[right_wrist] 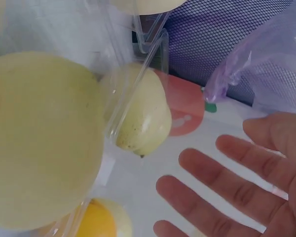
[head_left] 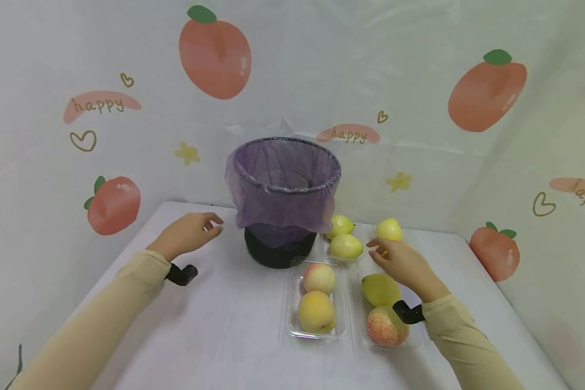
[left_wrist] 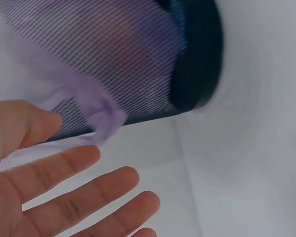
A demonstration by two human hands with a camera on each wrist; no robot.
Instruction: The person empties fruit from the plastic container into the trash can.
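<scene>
A black mesh bin [head_left: 279,250] lined with a purple bag [head_left: 283,179] stands at the middle of the white table [head_left: 214,336]. My left hand [head_left: 213,226] hovers just left of it, fingers relaxed and holding nothing; the left wrist view shows the straight fingers [left_wrist: 84,170] beside the bin [left_wrist: 138,54]. My right hand [head_left: 376,253] hovers over the right-hand clear tray [head_left: 414,338], next to a yellow pear [head_left: 389,229], holding nothing. In the right wrist view the palm [right_wrist: 222,182] is spread near two pale pears [right_wrist: 39,138] [right_wrist: 145,116].
A middle clear tray [head_left: 342,317] holds two peaches [head_left: 319,278] [head_left: 316,311]. Two more pears [head_left: 340,225] [head_left: 346,246] lie behind it by the bin. A green pear [head_left: 381,288] and a peach [head_left: 387,325] sit in the right tray. A printed curtain backs the table.
</scene>
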